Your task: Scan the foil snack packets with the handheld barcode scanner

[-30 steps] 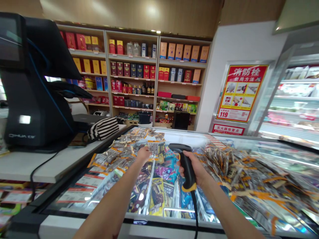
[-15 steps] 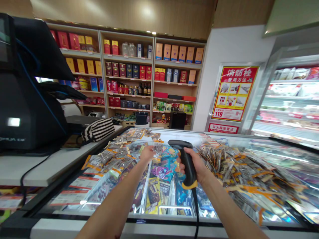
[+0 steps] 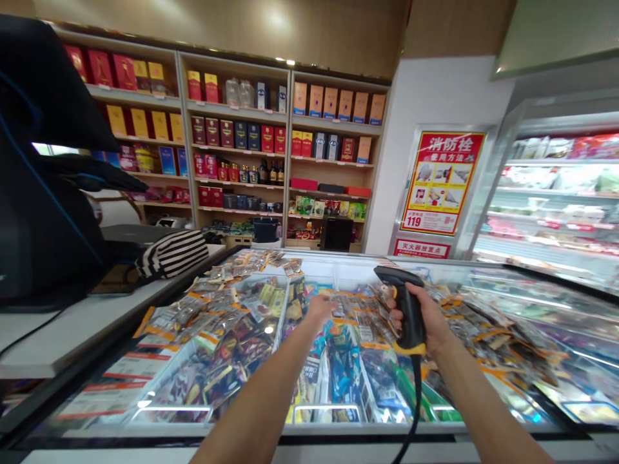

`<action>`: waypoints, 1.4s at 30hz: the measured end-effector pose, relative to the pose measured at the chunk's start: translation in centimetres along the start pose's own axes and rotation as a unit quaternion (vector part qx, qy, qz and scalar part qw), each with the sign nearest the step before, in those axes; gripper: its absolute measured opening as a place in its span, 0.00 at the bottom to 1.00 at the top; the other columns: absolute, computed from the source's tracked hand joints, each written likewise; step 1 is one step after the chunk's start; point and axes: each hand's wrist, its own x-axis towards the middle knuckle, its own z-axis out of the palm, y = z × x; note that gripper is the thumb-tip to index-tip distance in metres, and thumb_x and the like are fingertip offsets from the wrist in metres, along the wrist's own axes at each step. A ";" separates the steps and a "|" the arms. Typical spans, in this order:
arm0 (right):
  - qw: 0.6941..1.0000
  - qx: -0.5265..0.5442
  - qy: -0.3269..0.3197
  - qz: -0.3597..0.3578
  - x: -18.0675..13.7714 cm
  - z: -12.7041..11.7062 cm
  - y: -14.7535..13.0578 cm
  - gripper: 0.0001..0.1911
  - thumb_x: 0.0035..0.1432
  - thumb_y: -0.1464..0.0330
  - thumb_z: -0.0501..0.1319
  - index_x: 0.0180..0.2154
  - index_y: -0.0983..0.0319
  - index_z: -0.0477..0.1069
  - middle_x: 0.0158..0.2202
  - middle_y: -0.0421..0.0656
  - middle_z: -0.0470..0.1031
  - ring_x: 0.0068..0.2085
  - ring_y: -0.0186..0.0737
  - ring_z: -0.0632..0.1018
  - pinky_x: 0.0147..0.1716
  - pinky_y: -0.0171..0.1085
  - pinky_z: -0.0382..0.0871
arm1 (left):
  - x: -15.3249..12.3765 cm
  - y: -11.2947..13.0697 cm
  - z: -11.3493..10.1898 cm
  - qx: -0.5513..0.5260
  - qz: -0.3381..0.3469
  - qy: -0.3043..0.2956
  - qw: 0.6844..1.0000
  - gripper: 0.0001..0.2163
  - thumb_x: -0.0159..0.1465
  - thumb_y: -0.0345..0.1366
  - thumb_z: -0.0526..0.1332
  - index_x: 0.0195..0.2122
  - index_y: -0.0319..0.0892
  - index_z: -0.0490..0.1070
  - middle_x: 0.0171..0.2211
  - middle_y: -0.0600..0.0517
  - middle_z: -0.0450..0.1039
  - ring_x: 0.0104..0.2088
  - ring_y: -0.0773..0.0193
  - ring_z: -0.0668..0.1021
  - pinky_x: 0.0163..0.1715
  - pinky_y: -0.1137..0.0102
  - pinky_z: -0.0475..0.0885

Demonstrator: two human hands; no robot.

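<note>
My right hand (image 3: 430, 319) is wrapped around the grip of a black and yellow barcode scanner (image 3: 411, 316), its head tilted up to the left and its cable hanging down. My left hand (image 3: 322, 310) is closed at the left edge of some small clear snack packets (image 3: 360, 312) with orange edges, its fingertips partly blurred. These packets extend across to the scanner, above the glass freezer top (image 3: 333, 433). More such packets (image 3: 498, 335) lie in a pile right of my right hand. Another spread of packets (image 3: 193, 309) lies on the glass to the left.
Under the glass are bins of colourful wrapped goods (image 3: 232, 348). A black checkout machine (image 3: 43, 212) and a striped pouch (image 3: 174, 254) stand on the left counter (image 3: 43, 341). Behind are shelves of boxes (image 3: 242, 135), a red notice (image 3: 442, 183) and a lit display fridge (image 3: 556, 193).
Both hands have moved right, the scanner with the right hand. Several packets now show between my left hand and the scanner, where one showed at my left fingers before. The view has turned slightly right.
</note>
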 end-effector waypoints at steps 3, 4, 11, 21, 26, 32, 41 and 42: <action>1.000 0.011 0.007 -0.015 -0.4 -1.3 -0.4 0.11 0.48 0.62 0.52 0.27 0.63 0.64 0.18 0.39 0.67 0.16 0.29 0.66 0.13 0.29 0.61 | -0.4 1.8 3.0 0.018 0.015 -0.026 0.999 0.14 0.58 0.37 0.53 0.44 0.39 0.62 0.43 0.48 0.66 0.38 0.63 0.71 0.36 0.63 0.68; 1.000 0.012 0.009 -0.018 -0.5 -1.6 -0.5 0.11 0.48 0.62 0.52 0.27 0.63 0.65 0.18 0.38 0.67 0.16 0.29 0.66 0.13 0.29 0.61 | -0.6 2.3 3.8 0.025 0.021 -0.032 0.999 0.13 0.58 0.37 0.53 0.44 0.40 0.62 0.42 0.48 0.66 0.38 0.63 0.71 0.36 0.63 0.68; 1.000 0.001 0.025 -0.010 -0.9 -1.5 -0.3 0.11 0.48 0.62 0.52 0.26 0.63 0.65 0.18 0.40 0.68 0.16 0.29 0.66 0.12 0.30 0.60 | -1.2 3.1 4.4 0.089 0.070 -0.031 0.993 0.13 0.58 0.37 0.53 0.44 0.39 0.63 0.43 0.48 0.66 0.41 0.62 0.70 0.39 0.61 0.67; 0.999 -0.017 -0.014 0.043 1.2 2.6 4.4 0.11 0.48 0.61 0.54 0.24 0.63 0.64 0.16 0.38 0.66 0.15 0.29 0.66 0.12 0.30 0.61 | -2.0 -5.6 -9.7 0.253 -0.031 0.153 0.955 0.15 0.58 0.37 0.53 0.46 0.40 0.62 0.46 0.47 0.63 0.45 0.59 0.68 0.43 0.57 0.63; 0.997 -0.026 -0.023 0.069 2.1 5.4 6.4 0.10 0.48 0.62 0.54 0.25 0.63 0.63 0.16 0.37 0.66 0.14 0.29 0.66 0.11 0.29 0.61 | -3.6 -9.9 -16.1 0.342 -0.086 0.205 0.913 0.14 0.58 0.38 0.53 0.44 0.39 0.63 0.46 0.48 0.63 0.47 0.58 0.66 0.45 0.55 0.60; 0.995 -0.038 -0.034 0.085 2.2 6.8 7.1 0.11 0.48 0.61 0.53 0.25 0.64 0.63 0.17 0.39 0.68 0.14 0.29 0.66 0.11 0.29 0.61 | -4.1 -11.8 -17.5 0.391 -0.096 0.165 0.900 0.13 0.57 0.38 0.53 0.42 0.38 0.65 0.45 0.48 0.65 0.47 0.57 0.66 0.46 0.53 0.58; 0.995 -0.034 -0.045 0.083 1.2 6.3 6.5 0.12 0.49 0.61 0.53 0.29 0.63 0.64 0.17 0.38 0.68 0.15 0.29 0.66 0.11 0.29 0.61 | -2.5 -11.1 -16.6 0.341 -0.020 0.163 0.926 0.15 0.57 0.39 0.54 0.44 0.40 0.63 0.45 0.48 0.65 0.46 0.58 0.66 0.45 0.54 0.59; 0.995 -0.033 -0.042 0.082 1.0 6.3 6.5 0.12 0.49 0.61 0.53 0.29 0.64 0.64 0.17 0.38 0.68 0.15 0.29 0.66 0.11 0.29 0.61 | -2.3 -10.8 -16.2 0.325 -0.007 0.170 0.930 0.15 0.57 0.39 0.54 0.44 0.40 0.63 0.45 0.48 0.65 0.45 0.58 0.67 0.44 0.55 0.61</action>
